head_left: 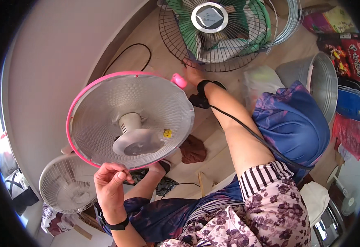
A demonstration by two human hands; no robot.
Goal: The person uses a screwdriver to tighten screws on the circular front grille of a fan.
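A heater's round silver reflector dish (pixel 159 99) with a pink rim stands tilted in front of me, its central stem and disc bare. By the dish's lower edge, my left hand (pixel 112 185) has curled fingers and the thumb pressed to them; whatever is in that pinch is too small to make out. My right arm stretches forward, and my right hand (pixel 194 76) grips the near rim of a black wire guard (pixel 175 45) with a round badge at its centre. Its fingers are partly hidden there. A pink knob-like clip (pixel 179 80) sticks out from the dish's rim.
Behind the guard lies a green-and-white bag (pixel 250 37), beside coiled wire (pixel 289 24). A metal bucket (pixel 326 82) lies tipped at the right, near a red box (pixel 354 57). A white fan (pixel 67 185) stands at left. A brown cloth (pixel 193 149) and black cable (pixel 149 51) lie on the floor.
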